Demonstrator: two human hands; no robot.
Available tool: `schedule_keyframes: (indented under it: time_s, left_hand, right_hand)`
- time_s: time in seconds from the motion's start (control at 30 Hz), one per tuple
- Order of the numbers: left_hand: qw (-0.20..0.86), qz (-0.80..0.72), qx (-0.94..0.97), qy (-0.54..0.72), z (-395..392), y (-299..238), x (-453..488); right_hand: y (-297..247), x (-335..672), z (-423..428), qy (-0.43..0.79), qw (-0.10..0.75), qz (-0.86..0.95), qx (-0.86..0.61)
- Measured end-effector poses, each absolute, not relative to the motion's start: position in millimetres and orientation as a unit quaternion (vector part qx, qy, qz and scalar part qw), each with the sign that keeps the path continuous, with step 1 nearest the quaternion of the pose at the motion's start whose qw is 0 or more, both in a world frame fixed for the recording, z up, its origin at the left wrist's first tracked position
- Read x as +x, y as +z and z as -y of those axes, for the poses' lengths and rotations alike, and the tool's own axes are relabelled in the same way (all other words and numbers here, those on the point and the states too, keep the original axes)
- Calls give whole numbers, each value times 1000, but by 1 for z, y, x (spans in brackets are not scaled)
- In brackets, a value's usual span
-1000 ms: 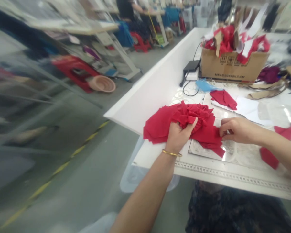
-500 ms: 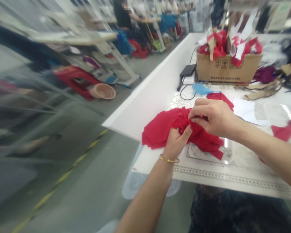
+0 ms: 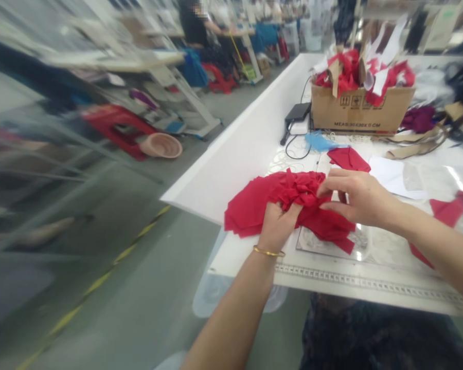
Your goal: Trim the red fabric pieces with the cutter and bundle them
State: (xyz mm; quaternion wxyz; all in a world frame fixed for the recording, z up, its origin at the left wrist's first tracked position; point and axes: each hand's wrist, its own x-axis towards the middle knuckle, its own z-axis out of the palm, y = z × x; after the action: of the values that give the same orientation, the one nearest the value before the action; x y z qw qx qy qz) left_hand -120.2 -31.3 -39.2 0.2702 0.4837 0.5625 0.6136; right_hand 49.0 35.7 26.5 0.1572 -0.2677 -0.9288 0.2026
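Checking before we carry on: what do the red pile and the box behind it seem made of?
The red pile looks like thin, soft, matte cloth, bunching in loose folds; exact fibre unclear. The box looks like brown corrugated cardboard, with printed carton marks.

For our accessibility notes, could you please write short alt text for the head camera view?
A left hand and a right hand work a pile of red fabric on a white table. The left hand, wearing a gold bangle, grips it; the right fingertips touch its top. Behind stands a cardboard box of red scraps.
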Motion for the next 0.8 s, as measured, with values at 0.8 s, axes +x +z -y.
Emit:
schedule_keyframes:
  time_s: [0.8]
  left_hand:
    - [265, -572, 502, 592, 30, -51, -125]
  right_hand:
    - [24, 34, -34, 257, 190, 904, -284]
